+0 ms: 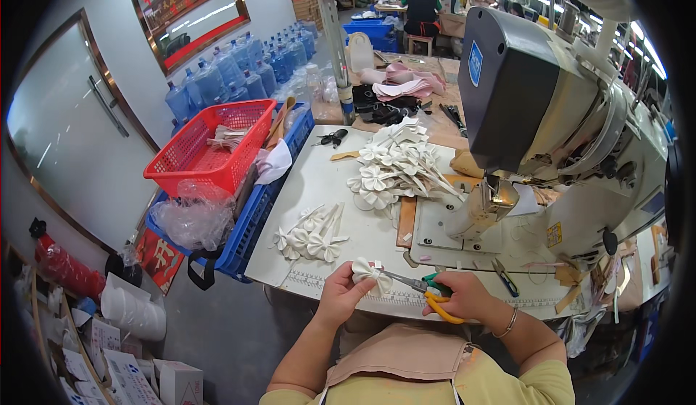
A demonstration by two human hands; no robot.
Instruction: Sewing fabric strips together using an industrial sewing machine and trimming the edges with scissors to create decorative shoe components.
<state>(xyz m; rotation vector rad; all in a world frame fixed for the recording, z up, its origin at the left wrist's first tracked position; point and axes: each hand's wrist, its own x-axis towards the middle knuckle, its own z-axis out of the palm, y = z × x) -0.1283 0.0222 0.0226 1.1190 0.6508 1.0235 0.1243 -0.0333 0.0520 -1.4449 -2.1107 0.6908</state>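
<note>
My left hand (341, 293) pinches a white fabric flower (372, 273) near the front edge of the white worktable (275, 266). In my right hand (470, 298) is a pair of scissors (438, 308) with orange and green handles. Their blades point left and reach the flower; whether they touch its material cannot be made out. A small cluster of similar white flowers on strips (317, 240) lies beyond my left hand. Farther back is a larger heap of them (388, 166). Small thread snips (505, 277) lie to the right of my right hand.
A large sewing machine (522, 93) rises at the right. Left of the table stand a red basket (206, 157) and a blue crate (250, 227) with plastic wrap. Black-handled snips (333, 137) lie at the table's far left. Blue water bottles (210, 79) line the wall.
</note>
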